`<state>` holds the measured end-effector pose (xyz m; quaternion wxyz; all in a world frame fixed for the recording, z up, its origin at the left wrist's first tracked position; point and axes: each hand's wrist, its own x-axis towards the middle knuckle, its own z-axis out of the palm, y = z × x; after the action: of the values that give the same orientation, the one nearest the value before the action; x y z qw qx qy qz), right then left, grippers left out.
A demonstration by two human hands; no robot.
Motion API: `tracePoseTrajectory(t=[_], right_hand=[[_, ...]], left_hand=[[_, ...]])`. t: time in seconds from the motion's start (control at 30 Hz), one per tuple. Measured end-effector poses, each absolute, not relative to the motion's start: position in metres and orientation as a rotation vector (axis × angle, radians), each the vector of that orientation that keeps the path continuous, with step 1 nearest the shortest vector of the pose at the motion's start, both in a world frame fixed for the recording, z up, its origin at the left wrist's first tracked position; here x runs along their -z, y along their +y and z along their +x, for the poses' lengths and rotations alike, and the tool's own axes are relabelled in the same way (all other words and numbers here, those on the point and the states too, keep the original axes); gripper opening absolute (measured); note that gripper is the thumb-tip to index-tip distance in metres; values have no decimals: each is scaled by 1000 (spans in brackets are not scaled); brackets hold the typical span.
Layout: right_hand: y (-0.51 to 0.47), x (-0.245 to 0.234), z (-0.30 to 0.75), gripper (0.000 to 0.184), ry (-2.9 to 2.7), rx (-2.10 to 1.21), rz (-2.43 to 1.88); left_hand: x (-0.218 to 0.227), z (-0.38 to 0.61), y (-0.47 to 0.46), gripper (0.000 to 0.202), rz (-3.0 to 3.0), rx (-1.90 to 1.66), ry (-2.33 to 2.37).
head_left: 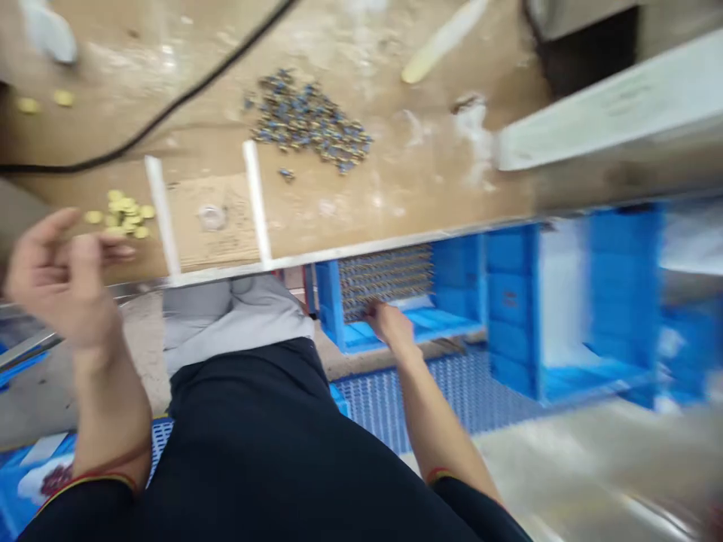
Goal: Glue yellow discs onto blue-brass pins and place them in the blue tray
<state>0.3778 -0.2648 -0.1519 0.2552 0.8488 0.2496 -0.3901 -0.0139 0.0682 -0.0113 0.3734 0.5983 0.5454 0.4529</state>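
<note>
My left hand (65, 278) is over the left end of the workbench, palm partly up. Its fingers are loosely bent and apart, with nothing visible in them. Beside its fingertips lies a small heap of pale yellow discs (127, 214). Lower down on the right, my right hand (391, 325) reaches into a blue crate (460, 278) below the bench edge. Its fingertips touch or nearly touch the rows of small metal parts (384, 275) in that crate; blur hides whether they grip any. A pile of small brass-and-blue fittings (310, 120) is spread on the bench.
Two white strips (257, 203) bound a cardboard patch with a small clear ring (212, 217) on it. A black cable (169, 109) crosses the bench at the upper left. A white beam (610, 102) juts in from the right. More blue crates (511, 301) stand below.
</note>
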Motion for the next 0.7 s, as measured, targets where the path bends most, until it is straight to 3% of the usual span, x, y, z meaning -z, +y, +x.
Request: tracePoseTrajectory(t=[0.13,0.37,0.6,0.7], right_hand=[[-265,158,378,33,741,1029,2280],[-272,137,392,18,761,976,2371],[-210,40,388,35,1130,1007,2996],[-150,5,364,31,1515,900,3193]], left_hand=[[7,-11,71,31,1511,-1242,1436],[25,-28,72,23,1812,-1178,1574],[24,-33,83,24,2091,-862,1585],[27,-35,89,22,2096,-835,1602]])
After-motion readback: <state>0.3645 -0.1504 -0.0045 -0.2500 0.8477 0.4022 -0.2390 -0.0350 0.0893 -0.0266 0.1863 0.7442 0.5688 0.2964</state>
